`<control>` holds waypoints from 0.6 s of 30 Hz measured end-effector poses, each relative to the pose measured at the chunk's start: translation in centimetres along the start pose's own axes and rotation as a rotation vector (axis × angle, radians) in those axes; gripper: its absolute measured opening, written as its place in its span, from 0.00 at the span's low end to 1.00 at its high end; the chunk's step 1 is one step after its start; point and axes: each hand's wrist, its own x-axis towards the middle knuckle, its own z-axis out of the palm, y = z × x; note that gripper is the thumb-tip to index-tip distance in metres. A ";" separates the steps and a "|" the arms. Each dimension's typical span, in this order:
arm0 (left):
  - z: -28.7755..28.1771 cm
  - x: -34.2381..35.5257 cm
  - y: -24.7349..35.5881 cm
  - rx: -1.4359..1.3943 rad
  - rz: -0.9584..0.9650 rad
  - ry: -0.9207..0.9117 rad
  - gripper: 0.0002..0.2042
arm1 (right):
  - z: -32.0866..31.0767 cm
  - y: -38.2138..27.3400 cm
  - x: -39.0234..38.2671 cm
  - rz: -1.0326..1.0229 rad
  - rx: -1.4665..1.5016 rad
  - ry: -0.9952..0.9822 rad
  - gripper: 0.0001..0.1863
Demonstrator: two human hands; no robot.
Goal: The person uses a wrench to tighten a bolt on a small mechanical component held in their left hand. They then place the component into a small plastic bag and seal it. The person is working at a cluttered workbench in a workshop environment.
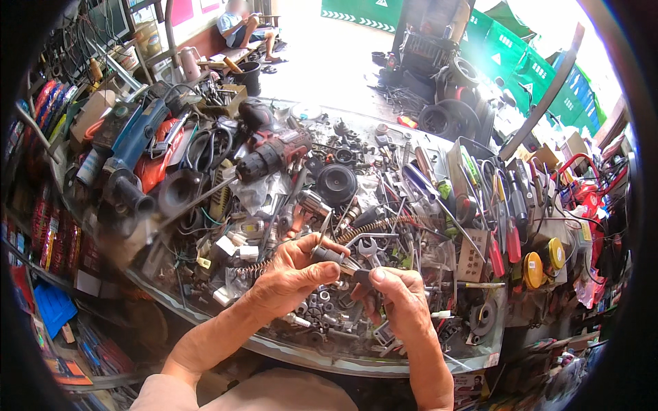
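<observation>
My left hand is closed around a small dark cylindrical part with a thin curved metal piece standing up from it. Facing it, my right hand pinches a short tool with a black handle. Its narrow metal end meets or lies right beside the cylindrical part; I cannot tell which. Both hands are above the cluttered near middle of the bench. Just beyond them lie an open-end wrench and a long coil spring. Nuts and small rings lie beneath the hands.
A cordless drill and a blue angle grinder lie at the left. Behind the hands sits a black round disc. Screwdrivers with red handles stand at the right. Far off, a person sits on a bench.
</observation>
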 end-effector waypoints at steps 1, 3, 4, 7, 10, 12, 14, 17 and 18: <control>0.0 0.0 0.0 0.003 0.003 0.002 0.18 | 0.1 -0.4 -0.1 0.034 0.010 0.003 0.19; 0.1 0.0 -0.2 0.003 0.005 -0.002 0.18 | -0.1 -0.6 -0.3 0.067 0.019 0.008 0.19; 0.1 0.0 -0.2 0.002 0.001 -0.008 0.18 | -0.3 -0.5 -0.3 0.067 0.022 0.005 0.19; 0.0 0.0 -0.2 0.007 -0.004 -0.004 0.18 | -0.3 -0.1 -0.2 0.031 0.012 -0.004 0.19; -0.2 0.1 -0.3 0.017 -0.004 0.017 0.19 | -0.3 0.1 0.0 -0.005 -0.006 -0.018 0.18; -0.1 0.2 -0.3 0.011 -0.014 0.014 0.19 | -0.2 0.0 -0.1 -0.011 -0.007 -0.022 0.19; -0.2 0.2 -0.3 0.017 -0.015 0.005 0.19 | -0.3 -0.1 -0.2 -0.001 0.005 -0.024 0.19; -0.2 0.1 -0.4 0.026 -0.013 0.011 0.19 | -0.4 -0.4 -0.3 0.068 0.057 -0.014 0.19; -0.2 0.1 -0.4 0.029 -0.012 0.015 0.19 | -0.4 -0.3 -0.3 0.056 0.030 -0.005 0.19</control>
